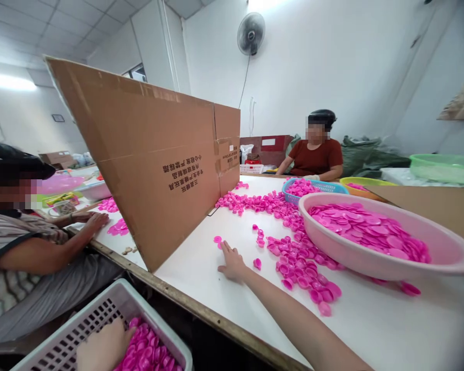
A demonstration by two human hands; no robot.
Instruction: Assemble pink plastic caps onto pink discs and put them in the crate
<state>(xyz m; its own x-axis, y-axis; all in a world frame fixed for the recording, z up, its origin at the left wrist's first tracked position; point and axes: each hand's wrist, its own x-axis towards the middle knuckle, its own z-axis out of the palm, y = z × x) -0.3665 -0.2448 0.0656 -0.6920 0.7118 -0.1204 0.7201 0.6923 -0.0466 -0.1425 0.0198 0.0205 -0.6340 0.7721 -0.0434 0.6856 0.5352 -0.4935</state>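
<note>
My right hand (232, 264) reaches over the white table (193, 278) with its fingers stretched out. Its fingertips touch small flat pink discs (217, 239). A few pink plastic cups (257, 264) lie just right of that hand, and a larger spread of them (299, 268) lies farther right. Low in the view, my left hand (102, 346) is inside a grey-white plastic basket (166, 319), at the edge of a heap of pink cups (149, 348). Its fingers are mostly hidden, so what they hold does not show.
A tall cardboard sheet (150, 154) stands across the table. On the right, a large pink basin (355, 263) holds pink discs, with a blue basket (334, 189) behind it. One person (319, 154) sits across the table; another (27, 247) works left of the cardboard.
</note>
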